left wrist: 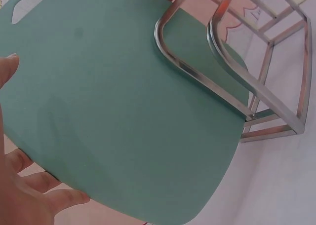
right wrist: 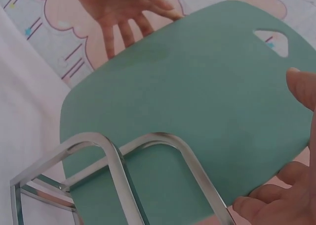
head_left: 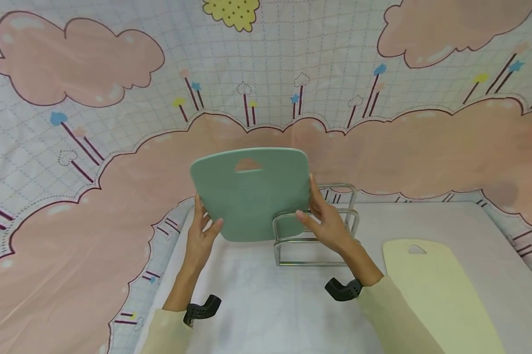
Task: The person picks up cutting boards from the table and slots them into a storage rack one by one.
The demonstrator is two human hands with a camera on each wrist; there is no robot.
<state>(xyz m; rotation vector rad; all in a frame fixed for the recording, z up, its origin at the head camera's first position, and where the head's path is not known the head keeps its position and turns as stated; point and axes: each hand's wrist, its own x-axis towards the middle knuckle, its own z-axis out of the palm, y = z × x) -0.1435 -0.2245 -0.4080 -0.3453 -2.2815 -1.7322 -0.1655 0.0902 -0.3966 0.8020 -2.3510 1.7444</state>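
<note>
Rack bars (right wrist: pixel 121 180) partly hide the green board (right wrist: pixel 173 96).

One green board (head_left: pixel 250 201) and one pale yellow board (head_left: pixel 438 295) are counted as two boards, together with one metal rack (head_left: pixel 310 264) and one desk (head_left: pixel 266 305). One left hand (head_left: pixel 200 241) and one right hand (head_left: pixel 329 227) are seen, with two sleeves (head_left: pixel 166 332) (head_left: pixel 396 314) and two black wrist devices (head_left: pixel 202 309) (head_left: pixel 343 290). On one patterned backdrop (head_left: pixel 403 152), two separate pink clouds (head_left: pixel 77 61) (head_left: pixel 456 29) and one yellow dotted shape (head_left: pixel 233 12) are shown.

Rack (right wrist: pixel 122 180) obstructs the lower right of the green board (head_left: pixel 252 196); open passage lies over the worktop (head_left: pixel 266 300) between the forearms (head_left: pixel 360 263).
</note>
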